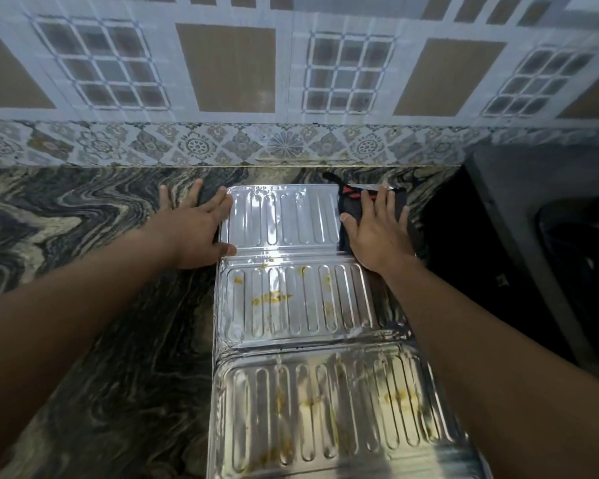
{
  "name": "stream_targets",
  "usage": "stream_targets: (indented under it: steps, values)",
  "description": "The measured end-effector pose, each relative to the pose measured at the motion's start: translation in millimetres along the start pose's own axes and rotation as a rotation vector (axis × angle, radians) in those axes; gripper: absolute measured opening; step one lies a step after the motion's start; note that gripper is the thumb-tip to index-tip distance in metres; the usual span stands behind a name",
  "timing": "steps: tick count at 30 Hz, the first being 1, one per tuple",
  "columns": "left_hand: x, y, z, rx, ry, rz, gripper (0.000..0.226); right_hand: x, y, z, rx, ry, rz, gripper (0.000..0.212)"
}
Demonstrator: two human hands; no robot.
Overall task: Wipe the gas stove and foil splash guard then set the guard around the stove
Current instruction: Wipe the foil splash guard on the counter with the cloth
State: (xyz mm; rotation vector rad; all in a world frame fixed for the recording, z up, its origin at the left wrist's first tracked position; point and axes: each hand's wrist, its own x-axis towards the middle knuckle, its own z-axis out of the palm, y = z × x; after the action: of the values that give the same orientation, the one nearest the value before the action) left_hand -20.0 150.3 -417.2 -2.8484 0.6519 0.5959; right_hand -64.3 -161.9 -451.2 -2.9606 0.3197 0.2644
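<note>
The marbled counter filled most of the view, and its whole nine o'clock half lay bare, the widest room for sliding or turning anything. The tiled wall closed off twelve o'clock just beyond the fingertips, so nothing could be pushed further that way. At three o'clock a dark, shadowed bulk, probably the gas stove though too dim to be sure, stood close beside the guard and left little room on that side.

The foil splash guard lay flat and unfolded down the middle, three ribbed panels running from twelve to six o'clock, its near end passing out of the bottom of the view. The far panel looked clean and bright; the middle and near panels carried yellow food smears. So the wiping seemed, at a guess, about a third done on the guard, and standing it around the stove was not yet begun. Whether the stove was wiped could not be told.

The left hand lay open and flat, fingers spread, at the far panel's nine o'clock edge, thumb on the foil. The right hand lay open, palm pressing a dark cloth with red marks onto the panel's three o'clock edge.
</note>
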Motion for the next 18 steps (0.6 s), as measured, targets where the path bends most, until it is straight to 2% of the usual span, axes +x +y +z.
stream_targets:
  steps: [4, 6, 8, 10, 12, 18]
  values:
    - [-10.1, 6.6, 6.5, -0.05, 0.067, 0.075, 0.073, -5.1, -2.9, 1.7, -0.051, -0.044, 0.086, 0.068]
    - [-18.9, 7.0, 10.5, -0.169, 0.058, 0.067, 0.072, -4.2, -4.3, -0.4, -0.034, -0.074, 0.096, 0.068]
    - [-28.1, 6.4, 12.1, -0.225, -0.01, 0.055, 0.097, -2.3, -5.9, -1.3, -0.023, -0.109, 0.109, 0.068]
    - [-34.3, 6.3, 10.0, -0.197, -0.098, 0.047, 0.132, -0.4, -6.9, -1.4, -0.022, -0.13, 0.116, 0.068]
    - [-34.8, 7.5, 7.4, -0.135, -0.153, 0.038, 0.153, 0.7, -6.8, -2.4, -0.027, -0.135, 0.11, 0.067]
    - [-31.3, 10.4, 6.7, -0.036, -0.151, 0.048, 0.161, -10.5, -8.2, -5.1, -0.021, -0.126, 0.023, 0.064]
